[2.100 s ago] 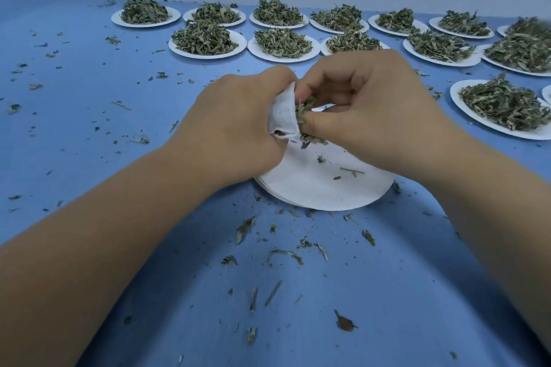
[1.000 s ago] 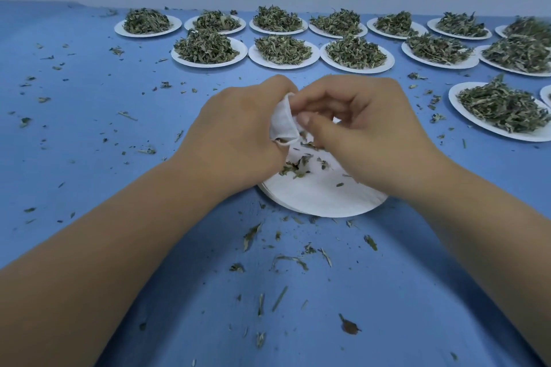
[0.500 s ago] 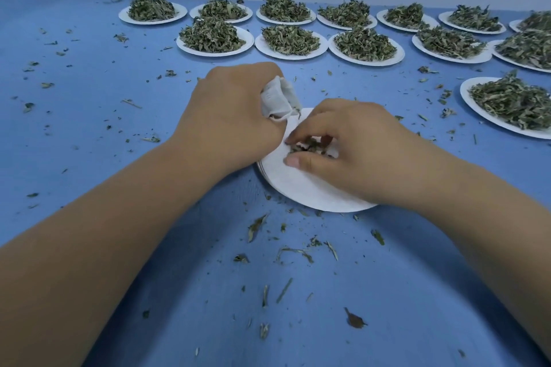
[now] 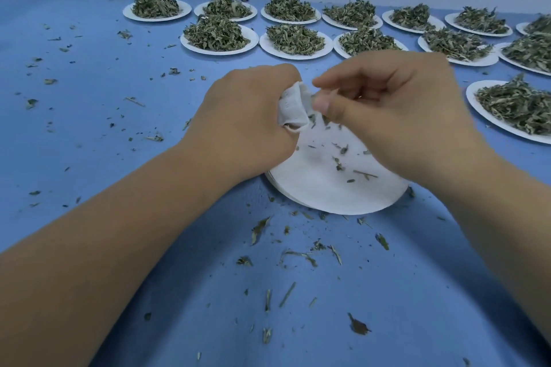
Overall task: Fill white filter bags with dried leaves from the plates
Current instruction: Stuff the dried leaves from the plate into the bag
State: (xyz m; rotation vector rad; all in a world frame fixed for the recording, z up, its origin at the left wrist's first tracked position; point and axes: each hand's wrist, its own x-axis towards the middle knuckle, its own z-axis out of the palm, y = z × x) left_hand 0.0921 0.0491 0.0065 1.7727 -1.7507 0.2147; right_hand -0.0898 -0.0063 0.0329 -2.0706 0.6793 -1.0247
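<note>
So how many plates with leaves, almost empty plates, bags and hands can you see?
Plates piled with leaves: 13, the far right ones crowd together
Near plate with only crumbs: 1, maybe a stack
White bag: 1
Hands: 2
Total: 17

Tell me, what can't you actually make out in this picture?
- Inside of the bag, head view: the left hand wraps it, so how full it is stays hidden.
- Right hand fingertips: blurred, so any leaves pinched there are unclear.
- Near plate: partly covered by both hands.
- Far-right plates: cut off by the frame edge.
</note>
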